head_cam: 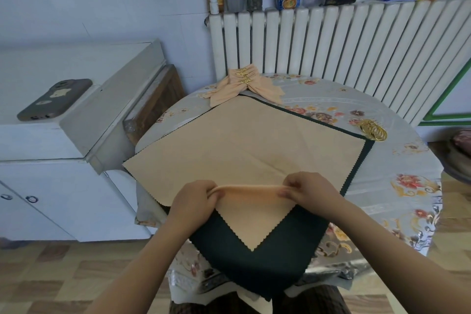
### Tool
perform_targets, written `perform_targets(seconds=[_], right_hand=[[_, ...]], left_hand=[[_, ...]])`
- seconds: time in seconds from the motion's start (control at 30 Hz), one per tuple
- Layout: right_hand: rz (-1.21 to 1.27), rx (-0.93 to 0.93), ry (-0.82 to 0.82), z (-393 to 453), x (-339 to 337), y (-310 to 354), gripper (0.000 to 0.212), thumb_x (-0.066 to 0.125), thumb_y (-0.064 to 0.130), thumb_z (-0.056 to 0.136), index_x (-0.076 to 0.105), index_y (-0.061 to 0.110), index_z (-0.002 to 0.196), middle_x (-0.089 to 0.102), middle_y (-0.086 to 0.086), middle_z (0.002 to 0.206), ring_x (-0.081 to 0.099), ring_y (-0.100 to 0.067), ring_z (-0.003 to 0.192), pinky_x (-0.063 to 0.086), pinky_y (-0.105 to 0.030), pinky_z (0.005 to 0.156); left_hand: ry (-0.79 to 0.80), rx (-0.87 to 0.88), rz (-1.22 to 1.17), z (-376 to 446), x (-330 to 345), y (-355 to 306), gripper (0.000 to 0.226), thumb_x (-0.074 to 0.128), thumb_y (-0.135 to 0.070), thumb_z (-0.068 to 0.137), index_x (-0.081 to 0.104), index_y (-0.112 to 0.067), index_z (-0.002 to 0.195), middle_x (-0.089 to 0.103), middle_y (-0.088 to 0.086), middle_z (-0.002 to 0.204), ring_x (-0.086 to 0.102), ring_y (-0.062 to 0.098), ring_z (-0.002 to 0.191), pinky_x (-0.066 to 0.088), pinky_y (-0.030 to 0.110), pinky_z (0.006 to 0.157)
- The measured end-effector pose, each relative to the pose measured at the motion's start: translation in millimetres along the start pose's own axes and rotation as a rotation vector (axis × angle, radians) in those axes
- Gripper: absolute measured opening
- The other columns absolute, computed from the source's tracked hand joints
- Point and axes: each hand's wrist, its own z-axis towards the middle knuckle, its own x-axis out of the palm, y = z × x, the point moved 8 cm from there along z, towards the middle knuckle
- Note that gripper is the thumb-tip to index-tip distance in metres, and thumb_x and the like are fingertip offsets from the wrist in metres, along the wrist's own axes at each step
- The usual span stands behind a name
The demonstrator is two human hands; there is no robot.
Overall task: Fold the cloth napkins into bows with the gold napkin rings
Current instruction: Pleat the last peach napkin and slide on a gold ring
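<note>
A peach cloth napkin lies spread like a diamond on the round table, on top of a dark green napkin. My left hand and my right hand each pinch a raised fold across the napkin's near part, with the near corner pointing toward me below the fold. Several gold napkin rings lie in a pile at the right of the table. At the far edge sit finished peach bows with gold rings around their middles.
The table wears a grey floral tablecloth. A white radiator stands behind it, its top crowded with jars, bottles and packets. On the white cabinet to the left lies a phone.
</note>
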Motion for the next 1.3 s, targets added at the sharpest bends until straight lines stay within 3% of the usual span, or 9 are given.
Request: perform_targets(seconds=[0.1,0.37,0.67,0.77,0.87,0.97,1.13,1.2,1.3], right_hand=[[-0.018,-0.005,-0.027,-3.2,-9.5,-6.9,0.033,0.051,0.038,0.094,0.046,0.03,0.062,0.05,0.008,0.065,0.049,-0.01,0.066,0.035,-0.021,0.06],[0.013,0.019,0.171,-2.9,-29.4,-6.4,0.028,0.05,0.038,0.095,0.061,0.032,0.071,0.059,0.012,0.07,0.054,-0.003,0.071,0.035,-0.019,0.064],[-0.169,-0.014,-0.211,39.4,-29.2,-6.1,0.023,0.061,0.043,0.086,0.062,0.037,0.109,0.059,0.01,0.115,0.052,-0.013,0.109,0.041,-0.03,0.094],[-0.136,-0.141,-0.131,44.0,-9.2,3.3,0.031,0.064,0.048,0.082,0.061,0.044,0.112,0.048,0.015,0.13,0.035,-0.012,0.126,0.02,-0.033,0.105],[-0.084,-0.196,-0.003,48.7,17.0,9.0,0.039,0.069,0.054,0.074,0.061,0.047,0.112,0.042,0.018,0.135,0.024,-0.009,0.13,0.011,-0.028,0.105],[-0.017,-0.206,0.027,53.8,33.4,10.7,0.038,0.07,0.058,0.071,0.065,0.045,0.106,0.044,0.021,0.125,0.025,-0.005,0.124,0.009,-0.025,0.102],[-0.144,-0.186,-0.113,78.4,23.6,19.4,0.037,0.049,0.058,0.081,0.069,0.027,0.088,0.056,0.017,0.092,0.04,-0.009,0.1,0.017,-0.027,0.081],[-0.134,-0.152,-0.161,93.6,12.0,20.0,0.046,0.042,0.06,0.084,0.066,0.022,0.079,0.058,0.014,0.075,0.045,-0.012,0.089,0.02,-0.029,0.079],[0.045,-0.041,-0.207,127.2,-9.1,10.6,0.042,0.044,0.05,0.093,0.058,0.017,0.072,0.05,0.012,0.061,0.049,-0.015,0.074,0.03,-0.031,0.089]], left_hand=[[0.04,0.021,-0.006,4.8,-7.5,-0.8,0.038,0.049,-0.031,0.096,0.042,-0.021,0.06,0.046,-0.004,0.059,0.046,0.016,0.062,0.031,0.027,0.056],[0.466,0.111,-0.035,6.8,-11.5,-21.0,0.041,0.046,-0.037,0.097,0.046,-0.025,0.058,0.045,-0.009,0.057,0.042,0.006,0.055,0.033,0.027,0.059],[0.088,-0.106,0.226,45.2,-6.5,8.8,0.024,0.041,-0.031,0.097,0.056,-0.02,0.082,0.058,-0.003,0.086,0.055,0.019,0.086,0.04,0.031,0.068],[-0.055,0.005,0.22,45.7,0.3,4.3,0.027,0.044,-0.029,0.095,0.054,-0.024,0.119,0.052,-0.005,0.121,0.047,0.016,0.114,0.035,0.03,0.095],[0.075,0.177,0.071,45.5,21.6,-4.8,0.037,0.043,-0.042,0.089,0.058,-0.032,0.121,0.046,-0.013,0.131,0.037,0.007,0.127,0.018,0.028,0.11],[0.249,0.212,-0.103,42.7,38.0,-3.7,0.032,0.057,-0.05,0.087,0.06,-0.038,0.117,0.04,-0.014,0.139,0.033,0.006,0.132,0.024,0.03,0.113],[0.445,0.189,-0.105,50.2,44.2,1.3,0.072,0.074,-0.062,0.062,0.051,-0.041,0.127,0.027,-0.025,0.142,0.021,-0.002,0.132,0.022,0.024,0.112],[0.365,0.181,-0.103,64.8,38.6,-1.6,0.06,0.077,-0.044,0.07,0.057,-0.03,0.125,0.04,-0.02,0.131,0.034,0.0,0.125,0.027,0.011,0.102],[0.052,0.068,-0.175,100.8,9.1,2.9,0.013,0.059,-0.031,0.084,0.064,-0.024,0.076,0.055,-0.012,0.086,0.053,0.009,0.084,0.035,0.011,0.065]])
